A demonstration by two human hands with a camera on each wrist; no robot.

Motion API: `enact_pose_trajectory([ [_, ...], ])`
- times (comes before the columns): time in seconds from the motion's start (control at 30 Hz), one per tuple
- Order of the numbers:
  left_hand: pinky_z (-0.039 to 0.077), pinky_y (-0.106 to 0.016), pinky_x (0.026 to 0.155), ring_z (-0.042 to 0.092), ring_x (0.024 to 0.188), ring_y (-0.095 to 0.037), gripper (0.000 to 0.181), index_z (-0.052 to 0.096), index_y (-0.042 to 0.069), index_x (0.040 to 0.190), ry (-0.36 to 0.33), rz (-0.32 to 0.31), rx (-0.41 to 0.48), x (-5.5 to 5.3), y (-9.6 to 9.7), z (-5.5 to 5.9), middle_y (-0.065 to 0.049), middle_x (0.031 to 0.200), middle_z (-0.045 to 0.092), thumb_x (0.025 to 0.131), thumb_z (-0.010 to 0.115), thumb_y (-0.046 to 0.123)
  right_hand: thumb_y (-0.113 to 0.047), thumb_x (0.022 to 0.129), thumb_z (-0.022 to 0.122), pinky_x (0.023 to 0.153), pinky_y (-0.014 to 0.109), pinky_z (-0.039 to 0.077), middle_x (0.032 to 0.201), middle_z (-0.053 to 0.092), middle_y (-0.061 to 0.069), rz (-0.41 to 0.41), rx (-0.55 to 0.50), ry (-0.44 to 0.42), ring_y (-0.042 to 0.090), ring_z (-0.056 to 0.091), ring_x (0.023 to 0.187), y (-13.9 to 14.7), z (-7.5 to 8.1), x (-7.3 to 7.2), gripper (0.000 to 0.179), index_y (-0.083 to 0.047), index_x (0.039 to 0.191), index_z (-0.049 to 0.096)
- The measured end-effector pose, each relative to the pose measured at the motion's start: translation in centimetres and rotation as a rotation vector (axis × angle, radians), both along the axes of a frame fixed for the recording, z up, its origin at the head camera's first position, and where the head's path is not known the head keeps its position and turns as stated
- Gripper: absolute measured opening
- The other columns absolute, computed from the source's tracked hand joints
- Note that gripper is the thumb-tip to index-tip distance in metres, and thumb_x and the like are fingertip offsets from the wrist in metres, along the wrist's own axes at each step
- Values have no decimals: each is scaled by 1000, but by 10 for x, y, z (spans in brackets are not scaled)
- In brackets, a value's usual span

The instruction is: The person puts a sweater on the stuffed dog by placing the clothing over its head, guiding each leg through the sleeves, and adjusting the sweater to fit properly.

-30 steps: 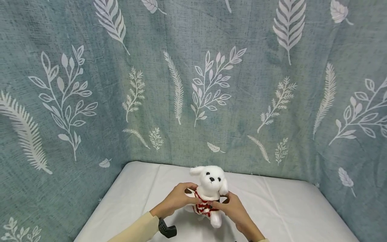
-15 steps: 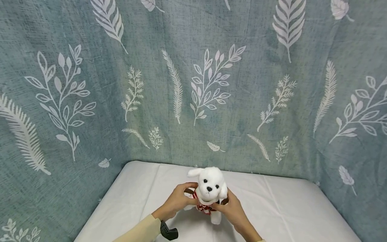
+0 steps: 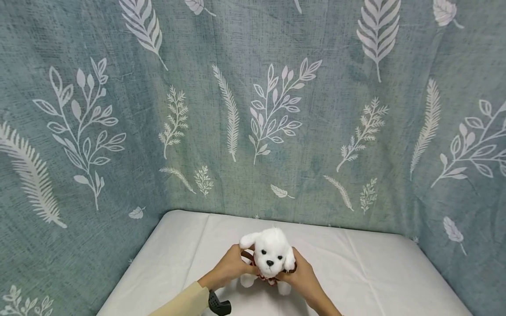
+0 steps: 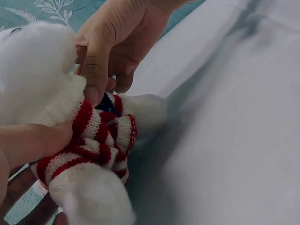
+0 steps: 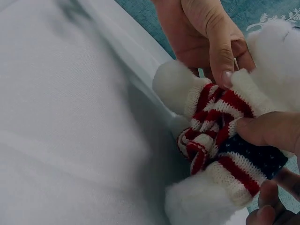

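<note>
A white plush dog [image 3: 272, 252] in a red-and-white striped knit sweater [image 4: 101, 136] faces me, its head tipped forward over its chest. My left hand [image 3: 229, 267] grips one side of its body, thumb on the sweater front just under the neck. On the other side my right hand [image 3: 302, 276] holds it the same way, its thumb [image 5: 265, 131] pressing the knit near a navy patch [image 5: 251, 154]. Fingers of both hands curl behind the dog, partly hidden. The wrist views show bunched knit at the chest and the fluffy white forelegs [image 4: 93, 194].
A white padded surface [image 3: 352, 272] lies under the dog and the hands. Blue-green curtains with white leaf prints [image 3: 245, 109] hang behind it and along both sides. A black device [image 3: 219, 303] is worn at my left wrist.
The dog's head has tipped forward and come lower, a little to the left, so less of the sweater shows in the head view. Both hands have kept their hold.
</note>
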State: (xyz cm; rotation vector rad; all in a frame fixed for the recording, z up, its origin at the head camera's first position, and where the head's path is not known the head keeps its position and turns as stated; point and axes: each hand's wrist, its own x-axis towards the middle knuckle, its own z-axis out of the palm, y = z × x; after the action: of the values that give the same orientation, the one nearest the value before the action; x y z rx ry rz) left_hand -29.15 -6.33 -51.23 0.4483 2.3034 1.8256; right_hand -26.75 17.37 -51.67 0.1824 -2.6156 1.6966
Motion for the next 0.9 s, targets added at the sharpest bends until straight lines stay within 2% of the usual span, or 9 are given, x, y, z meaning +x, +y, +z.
enact_pose_trajectory([
  [0.23, 52, -37, 77, 63, 101, -27, 59, 67, 18, 124, 46, 7, 1, 3, -1, -5, -2, 115, 66, 72, 94, 13, -22, 72, 96, 92, 43, 51, 125, 66, 1, 14, -13, 5, 21, 60, 116, -1, -4, 1, 68, -15, 129, 59],
  [0.4, 51, -38, 74, 62, 98, -29, 54, 67, 20, 121, 69, 23, 2, 6, 0, -5, -1, 110, 65, 74, 94, 16, -20, 70, 96, 97, 47, 49, 125, 66, 2, 18, -37, 10, 21, 60, 117, -3, -4, 2, 70, -14, 129, 58],
  [0.53, 51, -39, 76, 62, 99, -32, 57, 67, 24, 126, 87, -39, -26, 7, -7, -1, -5, 111, 66, 76, 92, 16, -22, 71, 96, 97, 48, 49, 127, 66, 1, 57, 9, 15, 21, 60, 118, 0, -3, 3, 72, -16, 132, 58],
  [0.6, 52, -39, 77, 61, 99, -33, 59, 66, 24, 129, 95, -77, -66, 5, -15, 5, -8, 112, 65, 77, 91, 14, -24, 72, 95, 93, 45, 50, 126, 66, 2, 88, 35, 8, 21, 60, 114, 4, -1, 4, 72, -18, 134, 58],
  [0.67, 52, -39, 77, 61, 99, -30, 55, 64, 20, 129, 117, -93, -128, 0, -24, 13, -8, 114, 64, 81, 86, 7, -26, 74, 94, 84, 41, 51, 121, 66, 4, 114, 57, -12, 21, 62, 104, 10, 2, 4, 73, -19, 136, 57],
  [0.8, 53, -36, 72, 61, 91, -23, 39, 63, 9, 120, 171, -56, -227, -9, -37, 35, -7, 109, 63, 86, 66, -10, -26, 80, 90, 69, 37, 47, 120, 61, 8, 150, 40, -71, 23, 57, 85, 20, 7, 3, 70, -17, 140, 56],
  [0.9, 53, -34, 69, 62, 84, -23, 30, 64, 9, 114, 218, -47, -270, -15, -42, 58, -6, 103, 63, 93, 55, -10, -23, 82, 88, 66, 36, 44, 129, 59, 10, 169, 17, -102, 24, 54, 82, 25, 8, 3, 67, -14, 141, 57],
])
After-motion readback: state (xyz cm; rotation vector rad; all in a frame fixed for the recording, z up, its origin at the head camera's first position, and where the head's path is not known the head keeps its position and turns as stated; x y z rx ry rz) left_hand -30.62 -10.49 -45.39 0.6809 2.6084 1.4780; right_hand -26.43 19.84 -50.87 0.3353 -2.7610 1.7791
